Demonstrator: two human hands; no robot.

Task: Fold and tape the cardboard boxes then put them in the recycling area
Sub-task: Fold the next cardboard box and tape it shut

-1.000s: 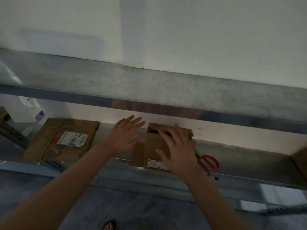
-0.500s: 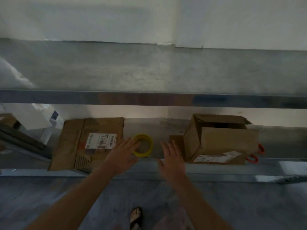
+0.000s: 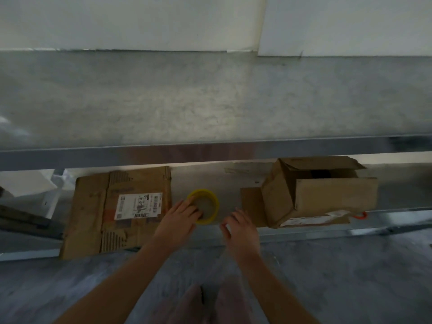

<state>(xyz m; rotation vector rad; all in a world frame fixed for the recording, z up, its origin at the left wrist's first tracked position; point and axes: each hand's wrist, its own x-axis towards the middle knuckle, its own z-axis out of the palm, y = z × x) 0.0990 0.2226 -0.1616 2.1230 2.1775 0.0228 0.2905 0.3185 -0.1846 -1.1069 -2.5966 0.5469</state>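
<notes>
1. Yellow tape roll lies flat just ahead of my hands; left hand touches its rim, and I can't tell if it grips.
2. Right hand is relaxed and empty.
3. Brown open box stands to its right, and a flattened box lies left of my left hand.

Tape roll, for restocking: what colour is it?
Yellow tape roll, clearest in the head view.

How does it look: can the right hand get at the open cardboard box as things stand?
Probably yes: the right hand hovers empty just left of the open cardboard box, nothing lying between them.
</notes>
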